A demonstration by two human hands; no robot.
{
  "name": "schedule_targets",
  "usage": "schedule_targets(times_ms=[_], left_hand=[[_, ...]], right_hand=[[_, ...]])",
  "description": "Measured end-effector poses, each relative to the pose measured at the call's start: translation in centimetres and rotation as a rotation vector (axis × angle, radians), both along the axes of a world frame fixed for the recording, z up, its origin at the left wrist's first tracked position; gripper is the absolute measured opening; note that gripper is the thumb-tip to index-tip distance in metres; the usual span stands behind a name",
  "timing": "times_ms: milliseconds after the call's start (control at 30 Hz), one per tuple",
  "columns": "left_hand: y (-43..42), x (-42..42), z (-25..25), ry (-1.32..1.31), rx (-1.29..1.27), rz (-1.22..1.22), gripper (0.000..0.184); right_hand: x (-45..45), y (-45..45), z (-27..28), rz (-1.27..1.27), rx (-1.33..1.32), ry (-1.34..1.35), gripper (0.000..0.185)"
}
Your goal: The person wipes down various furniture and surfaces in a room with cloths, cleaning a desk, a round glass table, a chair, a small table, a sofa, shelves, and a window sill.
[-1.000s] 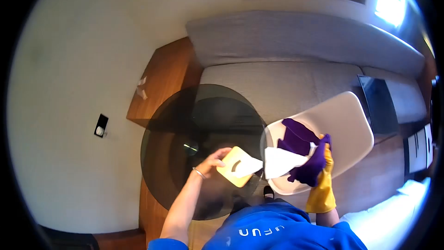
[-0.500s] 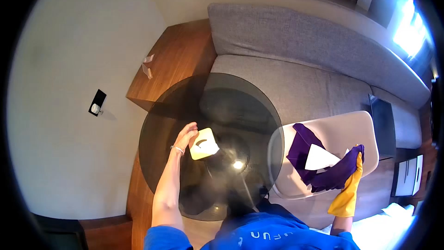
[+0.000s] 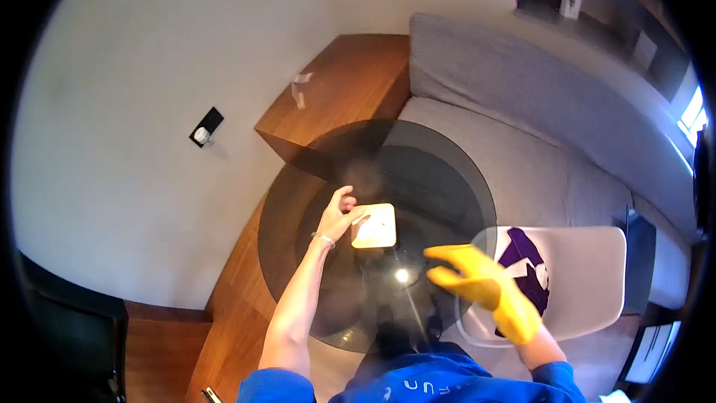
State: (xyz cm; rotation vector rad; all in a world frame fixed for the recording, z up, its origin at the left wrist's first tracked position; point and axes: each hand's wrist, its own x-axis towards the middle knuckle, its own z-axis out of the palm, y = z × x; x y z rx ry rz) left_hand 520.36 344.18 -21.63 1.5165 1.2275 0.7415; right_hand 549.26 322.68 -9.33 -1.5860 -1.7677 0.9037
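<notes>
One yellow box (image 3: 374, 226) sits at the middle of the round glass desk (image 3: 436, 175), between my two hands.
I count one box, one purple cloth (image 3: 534, 288) with white material (image 3: 520, 270) on it, and one pale chair (image 3: 589, 276) bearing both at the desk's right side. My bare left hand (image 3: 339, 216) is loosely open, fingers curled, one digit touching the box's left edge. My yellow-gloved right hand (image 3: 471, 276) is empty, its fingers parted, above the desk's right part.
</notes>
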Motion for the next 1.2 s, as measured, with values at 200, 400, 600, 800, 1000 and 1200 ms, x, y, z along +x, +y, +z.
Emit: schedule_targets(times_ms=[200,400,600,800,1000,1200], left_hand=[[-1.7,-8.8,-6.7,0.235,0.16,-0.173,0.103],[-5.5,-6.1,-8.2,0.506,0.17,-0.234,0.135],[-9.0,-5.4,-11.8,0.433,0.206,-0.184,0.123],[-9.0,-4.8,-10.3,0.549,0.21,-0.236,0.114],[-8.9,-4.4,-11.0,0.697,0.282,-0.317,0.133],[-6.1,-5.9,-10.9,0.685,0.289,-0.31,0.142]], right_hand=[[-13.6,12.5,-9.0,0.219,0.088,-0.38,0.078],[-18.6,14.9,-14.2,0.092,0.282,-0.487,0.074],[-18.4,10.9,-13.3,0.24,0.505,-0.523,0.064],[-17.8,10.4,-14.2,0.324,0.717,-0.653,0.039],[-16.8,10.2,-11.4,0.263,0.77,-0.523,0.039],[-14.2,8.7,-8.5,-0.107,-0.321,1.022,0.039]])
